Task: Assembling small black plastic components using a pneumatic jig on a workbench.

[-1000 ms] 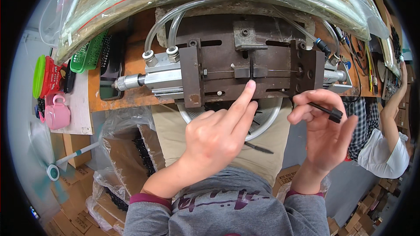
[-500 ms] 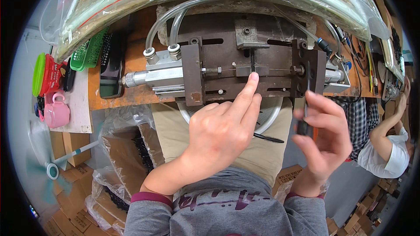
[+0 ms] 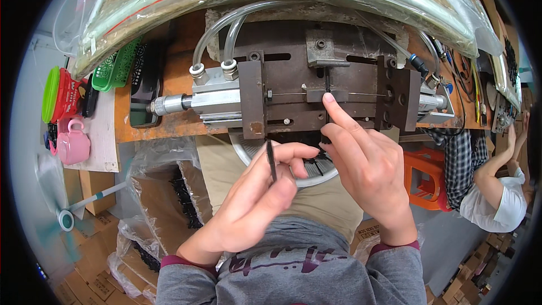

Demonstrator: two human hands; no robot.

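Note:
My left hand [image 3: 257,200] is closed on a thin black brush [image 3: 271,161], which points up from its fingers below the fixture's left upright. My right hand [image 3: 367,166] stretches its index finger onto a small grey block [image 3: 317,96] in the middle of the dark metal fixture [image 3: 288,73]. Its thumb and other fingers are bent together around a dark piece, mostly hidden. A thin black rod [image 3: 327,78] stands between that block and the bracket [image 3: 322,51] behind it. A thin wire runs sideways through the block. Beneath my hands, a round basket [image 3: 243,149] holds black sticks.
An air cylinder [image 3: 214,101] with clear hoses [image 3: 212,31] sits at the left, another [image 3: 432,101] at the right. A green basket [image 3: 113,68], a pink cup [image 3: 73,142] and an orange stool [image 3: 420,178] stand around. A co-worker [image 3: 497,192] sits at right.
My left finger has left the block, and the hand moved down and left. My right hand came in, its index finger now on the block. The left cylinder's bolt has drawn back leftward.

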